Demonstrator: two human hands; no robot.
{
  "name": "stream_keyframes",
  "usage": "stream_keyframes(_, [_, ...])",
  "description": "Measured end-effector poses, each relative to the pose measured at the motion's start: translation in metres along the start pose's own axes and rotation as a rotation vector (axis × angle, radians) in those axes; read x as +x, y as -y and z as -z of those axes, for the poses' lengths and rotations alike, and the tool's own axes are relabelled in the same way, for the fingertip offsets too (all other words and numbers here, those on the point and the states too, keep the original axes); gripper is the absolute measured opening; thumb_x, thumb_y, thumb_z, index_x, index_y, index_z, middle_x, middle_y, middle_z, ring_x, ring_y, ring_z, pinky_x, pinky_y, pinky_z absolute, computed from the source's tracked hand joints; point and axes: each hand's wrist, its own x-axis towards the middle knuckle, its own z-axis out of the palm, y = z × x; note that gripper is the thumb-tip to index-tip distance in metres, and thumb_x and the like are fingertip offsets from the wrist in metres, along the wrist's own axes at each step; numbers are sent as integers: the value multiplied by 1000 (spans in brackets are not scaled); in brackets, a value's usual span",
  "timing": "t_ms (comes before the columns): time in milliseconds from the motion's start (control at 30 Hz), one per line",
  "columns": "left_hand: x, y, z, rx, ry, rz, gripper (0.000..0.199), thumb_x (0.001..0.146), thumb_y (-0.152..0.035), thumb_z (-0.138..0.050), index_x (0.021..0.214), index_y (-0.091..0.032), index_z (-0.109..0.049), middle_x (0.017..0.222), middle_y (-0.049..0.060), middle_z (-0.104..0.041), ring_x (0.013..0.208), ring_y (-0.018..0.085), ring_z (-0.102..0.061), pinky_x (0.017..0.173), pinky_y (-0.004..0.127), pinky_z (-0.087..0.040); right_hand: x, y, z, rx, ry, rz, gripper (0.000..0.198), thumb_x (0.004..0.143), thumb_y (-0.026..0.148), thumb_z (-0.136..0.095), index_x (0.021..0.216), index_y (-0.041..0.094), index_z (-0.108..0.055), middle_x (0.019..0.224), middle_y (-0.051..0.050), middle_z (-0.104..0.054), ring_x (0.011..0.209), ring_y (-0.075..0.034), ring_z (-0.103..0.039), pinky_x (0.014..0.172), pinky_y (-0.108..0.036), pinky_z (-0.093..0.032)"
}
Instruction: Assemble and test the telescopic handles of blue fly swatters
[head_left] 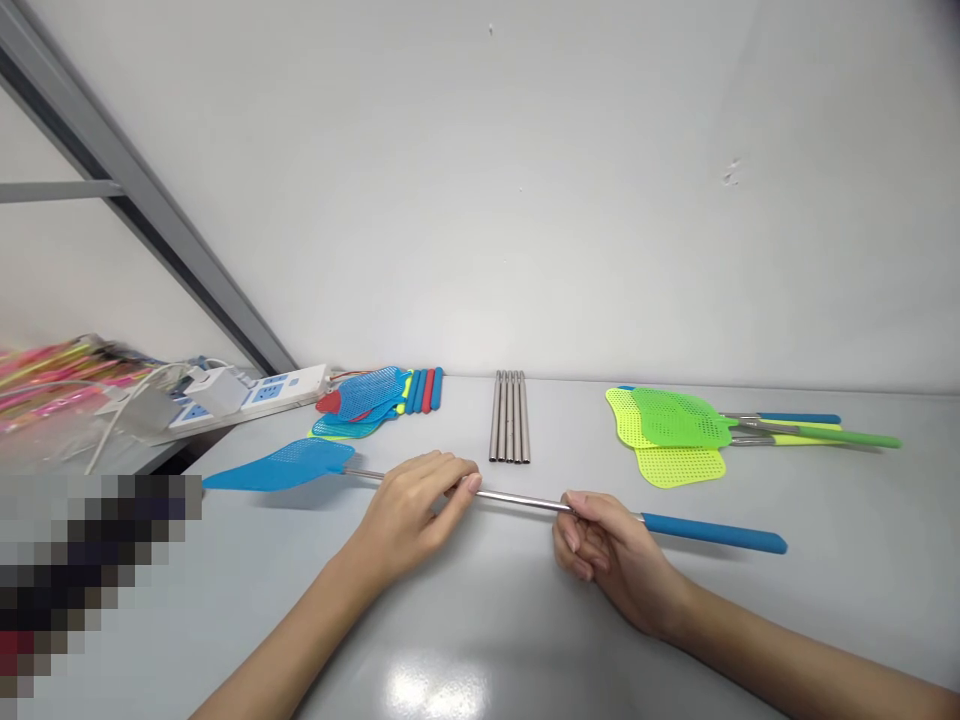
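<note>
A blue fly swatter (pixel 525 500) with a metal shaft lies across in front of me, its perforated head to the left and its blue grip to the right. My left hand (pixel 420 510) is closed around the thinner shaft near the head. Farther right, my right hand (pixel 604 545) pinches the shaft just before the blue grip. Several bare metal tubes (pixel 510 418) lie side by side behind my hands. On the right rests a pile of green and yellow fly swatters (pixel 679 425) with shafts and handles on.
Loose swatter heads (pixel 367 395) are stacked at the back left, beside a row of blue and red handle grips (pixel 424 390). A white power strip (pixel 277 392) with a plugged-in adapter sits left of them. Colourful bagged items (pixel 60 390) lie at the far left. A wall closes off the table's (pixel 480 620) back.
</note>
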Motion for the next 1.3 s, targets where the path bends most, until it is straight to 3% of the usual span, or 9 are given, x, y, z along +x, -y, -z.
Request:
stream_keyframes(233, [-3,-34,-17,-51,-120,-137,20,82,-16,-48,101,-18,-53,92,5,-57,84,15,-52,73,28,-39,1,-1,0,-28,58,23,37,83,33,-44,53,13,-53,37,7,-25,41,-8,-32,47,-23,-22])
stream_keyframes(433, [-6,-50,-23,-139,34,-179,34,84,-11,-43,117,-19,-45,101,7,-54,88,16,-47,79,30,-38,2,-2,-1,-52,110,80,35,83,28,-42,55,12,-55,39,6,-29,40,-8,-27,45,-23,-26])
stream_keyframes(567, [-9,-45,-26,-124,19,-177,36,85,-7,-40,118,-19,-43,100,5,-55,87,14,-47,77,27,-39,1,-3,-1,-98,115,82,35,84,27,-42,55,12,-54,39,6,-28,40,-7,-28,44,-22,-26])
stream_keyframes(767, [-9,-39,-28,-49,15,-200,30,85,-6,-35,112,-15,-47,89,6,-58,78,15,-50,69,28,-41,0,-3,-2,-167,102,65,35,84,28,-41,54,13,-53,38,6,-29,40,-7,-30,44,-22,-25])
stream_keyframes(1000, [0,-38,-26,157,-73,-301,20,88,-16,-34,85,-15,-54,60,0,-49,54,11,-44,51,23,-36,-2,-5,-2,-303,51,75,39,84,27,-39,47,14,-47,38,6,-29,41,-7,-32,45,-21,-27])
stream_keyframes(1300, [6,-32,-24,303,-144,-410,24,89,-20,-34,75,-16,-53,54,-3,-43,48,9,-38,46,22,-30,-3,-3,-1,-372,60,74,40,85,29,-38,48,15,-45,39,5,-29,40,-7,-31,44,-21,-25])
